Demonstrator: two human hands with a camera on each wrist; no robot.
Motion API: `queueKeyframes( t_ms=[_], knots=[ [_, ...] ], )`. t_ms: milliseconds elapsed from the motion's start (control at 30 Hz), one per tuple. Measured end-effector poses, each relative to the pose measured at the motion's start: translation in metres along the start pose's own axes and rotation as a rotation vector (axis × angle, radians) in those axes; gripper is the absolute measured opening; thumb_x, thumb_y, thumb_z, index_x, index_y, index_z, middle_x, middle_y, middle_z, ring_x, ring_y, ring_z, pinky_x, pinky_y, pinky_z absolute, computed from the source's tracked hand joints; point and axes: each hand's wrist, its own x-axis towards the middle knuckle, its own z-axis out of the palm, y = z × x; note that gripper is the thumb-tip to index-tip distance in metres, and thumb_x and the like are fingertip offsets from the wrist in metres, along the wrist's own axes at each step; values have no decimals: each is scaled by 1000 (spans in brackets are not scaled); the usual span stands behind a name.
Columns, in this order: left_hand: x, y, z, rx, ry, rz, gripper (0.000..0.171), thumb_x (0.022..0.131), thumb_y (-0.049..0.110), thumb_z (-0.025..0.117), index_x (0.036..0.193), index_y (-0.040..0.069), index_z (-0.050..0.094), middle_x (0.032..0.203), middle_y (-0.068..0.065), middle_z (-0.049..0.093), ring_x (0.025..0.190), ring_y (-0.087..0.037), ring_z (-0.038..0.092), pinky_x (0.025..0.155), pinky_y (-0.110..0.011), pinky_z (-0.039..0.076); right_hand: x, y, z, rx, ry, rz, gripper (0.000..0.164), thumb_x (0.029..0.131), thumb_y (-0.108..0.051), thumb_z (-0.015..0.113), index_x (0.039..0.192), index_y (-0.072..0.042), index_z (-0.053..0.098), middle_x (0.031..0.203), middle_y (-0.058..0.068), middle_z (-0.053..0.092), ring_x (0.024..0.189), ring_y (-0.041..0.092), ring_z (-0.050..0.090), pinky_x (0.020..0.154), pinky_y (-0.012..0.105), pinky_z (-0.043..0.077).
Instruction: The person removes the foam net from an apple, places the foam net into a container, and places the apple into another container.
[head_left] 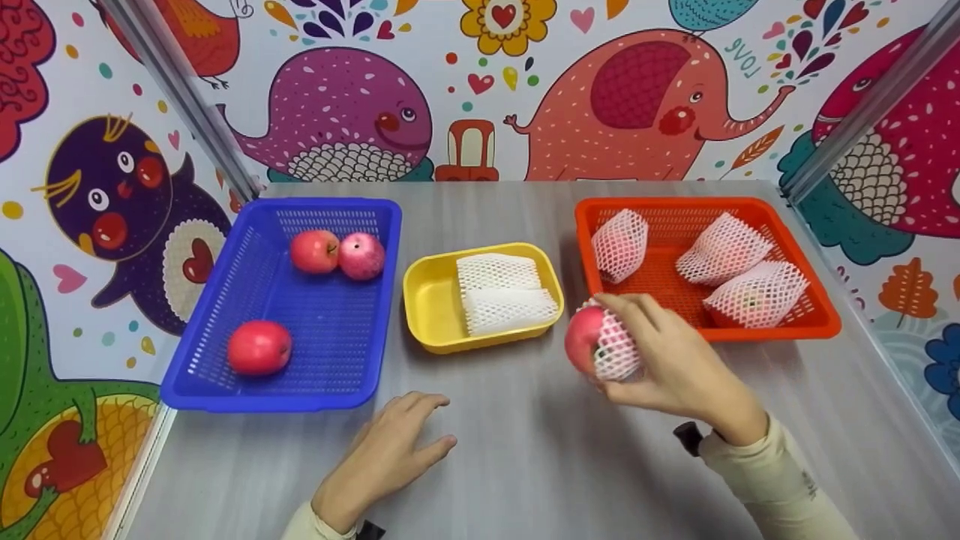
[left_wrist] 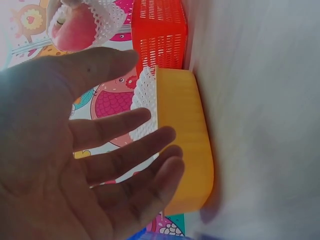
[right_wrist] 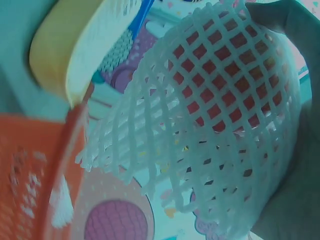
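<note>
My right hand (head_left: pixel 667 360) grips a red apple (head_left: pixel 583 341) partly covered by a white foam net sleeve (head_left: pixel 618 349), held off the front left corner of the red basket (head_left: pixel 757 334). In the right wrist view the net (right_wrist: pixel 215 105) hangs loose past the apple, its free end narrowing toward the basket. My left hand (head_left: pixel 386 450) holds nothing, its fingers relaxed and apart, in front of the yellow tub (head_left: pixel 431 326). From the left wrist view, that palm (left_wrist: pixel 45 145) faces the tub's side. Flat foam nets (head_left: pixel 502 292) lie in the tub.
Inside the blue basket (head_left: pixel 274 401) at left are three bare apples, one near its front (head_left: pixel 259 347). Three netted apples, among them one at the right (head_left: pixel 757 295), lie in the red basket. Patterned panels (head_left: pixel 480 90) close off the back and sides of the grey table (head_left: pixel 510 457).
</note>
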Motion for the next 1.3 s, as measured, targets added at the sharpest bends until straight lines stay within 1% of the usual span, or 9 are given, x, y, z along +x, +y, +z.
queueKeyframes(
  t_ms=[233, 433, 600, 767, 900, 1067, 1200, 1300],
  knots=[
    [-1, -1, 4, 6, 22, 11, 44, 91, 35, 74, 125, 9, 65, 120, -3, 65, 108, -25, 61, 90, -46, 50, -6, -14, 28, 52, -18, -66, 95, 64, -44, 85, 147, -17, 46, 122, 4, 55, 94, 17, 56, 75, 41, 52],
    [0, -1, 6, -23, 11, 17, 44, 91, 33, 74, 126, 8, 64, 120, -4, 65, 109, -25, 60, 90, -47, 49, -10, -20, 47, 56, -5, -113, 93, 62, -44, 85, 144, -18, 50, 122, 1, 56, 96, 17, 57, 78, 40, 53],
    [1, 1, 7, -10, 2, 18, 45, 91, 36, 74, 126, 10, 64, 120, -2, 64, 110, -24, 60, 91, -47, 50, -11, -24, 59, 87, -50, -121, 93, 64, -45, 85, 146, -19, 48, 123, 0, 55, 97, 16, 57, 78, 40, 53],
    [2, 2, 7, -13, 7, 25, 44, 91, 36, 74, 125, 10, 65, 120, -2, 65, 110, -24, 60, 91, -46, 50, -12, -27, 65, 106, -78, -122, 94, 66, -46, 84, 147, -19, 45, 122, 1, 54, 95, 17, 56, 78, 41, 53],
    [2, 2, 9, -15, 19, 28, 44, 91, 34, 74, 125, 9, 64, 119, -3, 65, 110, -24, 60, 92, -46, 49, -12, -28, 67, 109, -88, -107, 94, 66, -47, 83, 148, -22, 45, 121, -2, 53, 94, 14, 55, 78, 39, 52],
    [6, 5, 11, -17, 69, 60, 49, 90, 33, 75, 130, 10, 61, 117, -3, 66, 107, -22, 61, 88, -44, 51, -11, -30, 69, 123, -90, -105, 92, 66, -46, 84, 146, -21, 47, 122, -3, 53, 96, 12, 54, 79, 38, 52],
    [11, 9, 13, -46, 108, 92, 52, 90, 34, 76, 133, 10, 59, 115, -2, 65, 102, -18, 62, 82, -40, 53, -9, -32, 70, 132, -96, -110, 91, 67, -45, 83, 147, -21, 47, 123, -3, 53, 96, 12, 55, 79, 37, 52],
    [14, 12, 15, -70, 125, 109, 53, 89, 34, 76, 133, 10, 59, 115, -1, 65, 101, -17, 62, 81, -39, 54, -8, -32, 72, 136, -91, -122, 92, 67, -45, 84, 147, -22, 46, 123, -3, 53, 96, 12, 55, 80, 38, 52]
  ],
)
